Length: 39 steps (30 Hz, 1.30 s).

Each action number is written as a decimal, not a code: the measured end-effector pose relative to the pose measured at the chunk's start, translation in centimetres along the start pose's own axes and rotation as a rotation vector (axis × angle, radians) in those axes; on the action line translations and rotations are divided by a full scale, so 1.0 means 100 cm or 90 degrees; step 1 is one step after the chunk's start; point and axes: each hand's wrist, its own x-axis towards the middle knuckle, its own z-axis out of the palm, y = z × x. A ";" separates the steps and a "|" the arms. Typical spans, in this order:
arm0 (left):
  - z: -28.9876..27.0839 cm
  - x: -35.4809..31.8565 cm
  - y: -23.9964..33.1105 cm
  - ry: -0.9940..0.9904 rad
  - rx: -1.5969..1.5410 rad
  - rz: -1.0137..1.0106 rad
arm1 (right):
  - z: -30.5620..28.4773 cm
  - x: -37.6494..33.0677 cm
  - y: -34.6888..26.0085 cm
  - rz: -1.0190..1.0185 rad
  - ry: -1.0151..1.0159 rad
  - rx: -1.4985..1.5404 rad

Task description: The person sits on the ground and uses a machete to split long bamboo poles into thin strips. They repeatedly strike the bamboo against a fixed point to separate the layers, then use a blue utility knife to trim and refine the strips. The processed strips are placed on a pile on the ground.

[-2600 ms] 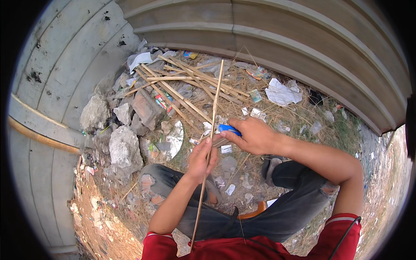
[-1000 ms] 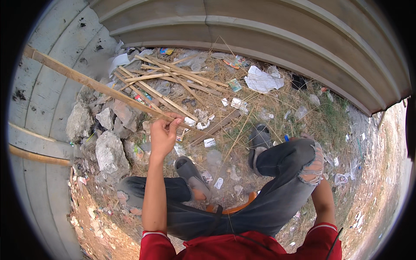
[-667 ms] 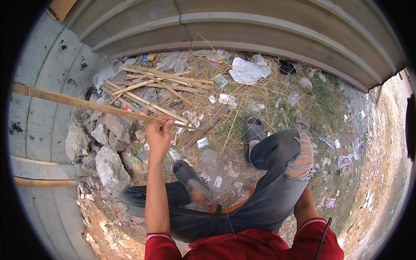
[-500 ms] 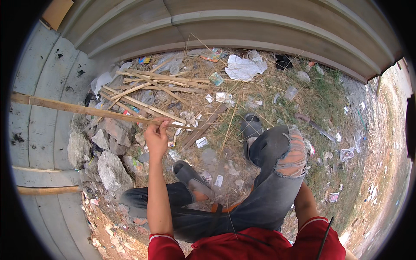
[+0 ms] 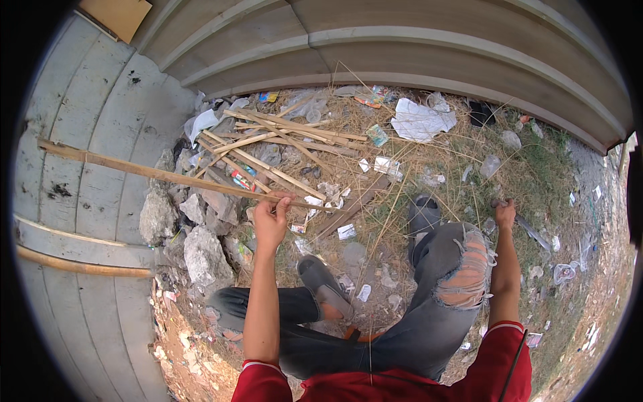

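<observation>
My left hand (image 5: 270,220) is closed, thumb and fingers pinching a long split-bamboo strip (image 5: 167,175) close to its right end. The strip slants up to the left, its far end in front of the grey wall panels. Out to the right, my right hand (image 5: 506,214) is wrapped round the handle of a long-bladed knife (image 5: 533,234) low over the grass. The blade points down to the right, away from my knee. Beyond my left hand lies a loose pile of split bamboo strips (image 5: 295,134).
Broken rocks (image 5: 204,256) are heaped along the left wall. A corrugated metal fence (image 5: 429,50) closes off the far side. A flat brown wooden board (image 5: 355,208) lies in front of my sandals, among scattered litter and dry grass. Another bamboo pole (image 5: 80,262) is at the left wall.
My right hand has come out from beside my knee and taken hold of the knife lying in the grass. My left hand still pinches the bamboo strip. The whole view has shifted a little.
</observation>
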 end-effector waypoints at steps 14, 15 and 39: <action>-0.002 0.013 0.005 -0.028 0.062 0.014 | 0.016 0.022 0.045 0.086 -0.049 -0.048; -0.014 0.002 -0.001 -0.023 0.089 -0.002 | 0.002 -0.001 0.033 0.072 -0.094 -0.029; -0.024 -0.006 -0.007 0.047 0.059 0.041 | -0.374 -0.296 -0.285 -0.321 -0.541 0.911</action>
